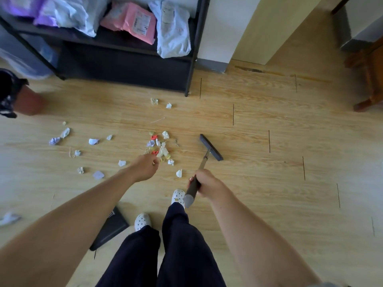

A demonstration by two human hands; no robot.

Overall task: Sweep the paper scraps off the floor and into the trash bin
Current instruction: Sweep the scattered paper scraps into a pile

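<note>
Right hand [207, 184]: fingers curled round the dark grip of a broom [211, 148]. The narrow grey head sits low at the wooden floor [269, 204], just right of the main heap and apart from it.

Left hand [145, 166]: stretched forward over the near edge of the heap, back of the hand facing the camera. The fingers point down and away, so I cannot tell whether they are spread or pinching anything.

Paper scraps [159, 146]: all on the floor. White, lilac, red and yellow crumples are clustered at centre, with loose pieces scattered to the left.

Trash bin [29, 102]: at the left edge, well apart from the heap, reddish-brown with a black liner [8, 90] at the rim. Its interior is not visible.

Dustpan [112, 226]: black, on the floor beside the left shoe. Its contents cannot be determined.

Shelf rack [124, 65]: black, holding a pink mailer bag [134, 21], white mailer bags [172, 27] and purple bags [41, 13].
</note>
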